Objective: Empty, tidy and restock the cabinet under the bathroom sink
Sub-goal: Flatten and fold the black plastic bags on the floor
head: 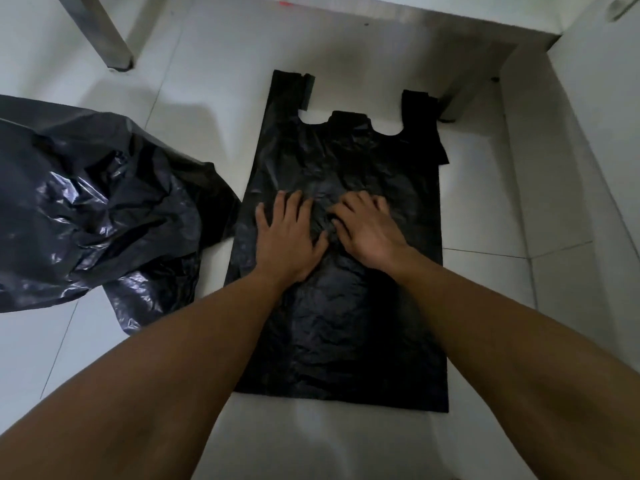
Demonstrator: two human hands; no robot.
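The left hand lies flat on a black plastic bag, palm down, fingers spread wide. It grips nothing — it only presses on the bag. The right hand sits just beside it, also palm down on the same bag. Its fingers are bent a little and look blurry, so I cannot tell if they pinch the plastic or just rub over it. The two thumbs are close together near the middle of the bag.

The bag is spread flat on the white tile floor. It is the kind with two handle loops. The loops point to the far side, and the straight bottom edge is on the near side. The far right loop reaches close to a grey metal leg by the white wall on the right.

To the left lies another black bag — big, shiny and all crumpled up in a heap. Its right edge touches or just overlaps the left edge of the flat bag. At the far left stands another grey metal leg, with its foot on the tiles.
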